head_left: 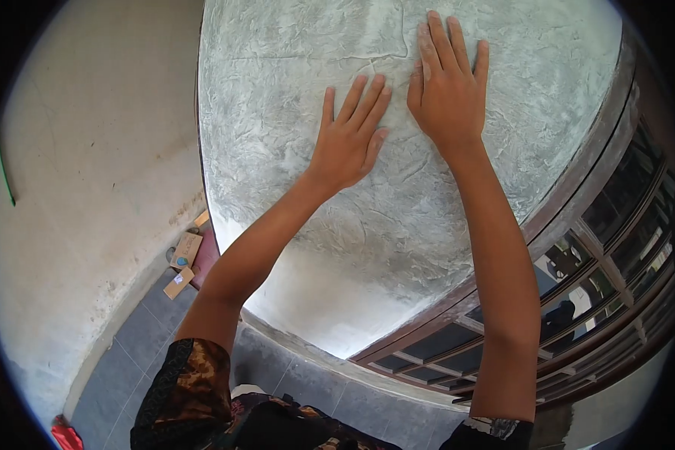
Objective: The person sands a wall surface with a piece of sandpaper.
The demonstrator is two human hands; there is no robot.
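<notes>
1. The fingers [352, 100] of the left hand [345, 146] were stretched out and a little spread, with the index and middle fingers nearer to each other and the thumb standing apart.
2. The right hand [450, 101] reached farther from the body. Its index and middle fingers were close together, the ring finger was slightly apart, and the little finger was more widely apart. Its thumb lay beside the index finger, which carried some pale marks.
3. Under the fingers of both hands was the grey-white panel [277, 172]. Both hands lay flat on it, just beside each other; how strongly they pressed, one cannot tell.
4. Around the fingers, the panel's surface was rough and wrinkled. A thin line [315, 58] crossed it, just beyond the left fingertips.
5. Behind the fingers, toward the body, came the bare forearms [266, 232] and then the dark patterned sleeves [202, 379].
6. To the right of the right fingers, past the panel's edge, there was a brown frame [585, 180] with dark glass panes [630, 184].
7. Well to the left of the left fingers stood a stained pale wall [105, 112]. Back from these fingers, near its foot, were a cardboard box [186, 250] and the grey tiled floor [139, 341].
</notes>
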